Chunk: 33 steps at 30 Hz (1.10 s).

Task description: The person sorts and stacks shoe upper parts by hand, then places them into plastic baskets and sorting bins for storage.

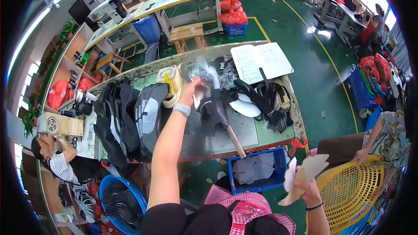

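Note:
My left hand [190,92], with a pale band on its wrist, reaches over the worktable. Its fingers are curled beside a beige shoe [173,83] and a pale scrap; what they hold is too blurred to make out. To the right, my right hand [308,189] grips several beige and white cut pieces [308,170], fanned out above the floor. Dark grey fabric pieces [213,111] lie in the middle of the table, a wooden handle [235,141] sticking out from them past the near edge. Stacks of dark cut pieces [150,111] lie left of my left arm.
An open notebook [261,63] and black strap bundles [271,104] occupy the table's right side. Below its edge stands a blue crate [231,182] with grey sheets. Another person's hand touches the yellow basket [374,165] at right. A blue basket [104,187] and another person are at left.

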Motion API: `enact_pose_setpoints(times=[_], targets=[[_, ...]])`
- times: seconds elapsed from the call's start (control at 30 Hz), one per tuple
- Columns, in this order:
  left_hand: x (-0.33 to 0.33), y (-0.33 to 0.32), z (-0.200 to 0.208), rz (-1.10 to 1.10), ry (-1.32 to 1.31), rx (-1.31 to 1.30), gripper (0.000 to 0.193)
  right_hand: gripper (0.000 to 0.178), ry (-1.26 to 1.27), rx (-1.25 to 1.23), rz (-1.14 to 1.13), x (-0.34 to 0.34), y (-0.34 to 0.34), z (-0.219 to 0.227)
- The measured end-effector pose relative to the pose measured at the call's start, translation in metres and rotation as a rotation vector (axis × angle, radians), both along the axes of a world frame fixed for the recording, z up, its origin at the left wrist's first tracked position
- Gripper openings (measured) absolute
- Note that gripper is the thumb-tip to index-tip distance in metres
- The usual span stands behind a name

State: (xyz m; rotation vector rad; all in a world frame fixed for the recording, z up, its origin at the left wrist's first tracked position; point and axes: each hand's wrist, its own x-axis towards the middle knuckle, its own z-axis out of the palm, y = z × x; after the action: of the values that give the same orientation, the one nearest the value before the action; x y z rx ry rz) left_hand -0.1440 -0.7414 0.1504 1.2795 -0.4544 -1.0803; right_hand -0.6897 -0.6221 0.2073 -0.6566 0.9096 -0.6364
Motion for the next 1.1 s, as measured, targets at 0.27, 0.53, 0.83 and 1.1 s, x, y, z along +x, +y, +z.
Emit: enact_pose_setpoints(times=[0.27, 0.53, 0.83, 1.1], targets=[[-0.089, 0.098, 0.051, -0.304, 0.106, 0.008, 0.024, 0.053, -0.149, -0.087, 0.149, 0.142, -0.069, -0.020], [-0.052, 0.105, 0.008, -0.442, 0.067, 0.112, 0.028, 0.049, -0.051, -0.019, 0.286, 0.220, -0.134, -0.037], [-0.039, 0.061, 0.014, -0.461, -0.024, -0.081, 0.056, 0.043, -0.337, 0.186, 0.136, 0.306, -0.077, -0.053], [-0.048, 0.052, -0.020, -0.343, -0.084, -0.072, 0.038, 0.054, 0.166, -0.187, -0.043, 0.323, -0.055, -0.049]])
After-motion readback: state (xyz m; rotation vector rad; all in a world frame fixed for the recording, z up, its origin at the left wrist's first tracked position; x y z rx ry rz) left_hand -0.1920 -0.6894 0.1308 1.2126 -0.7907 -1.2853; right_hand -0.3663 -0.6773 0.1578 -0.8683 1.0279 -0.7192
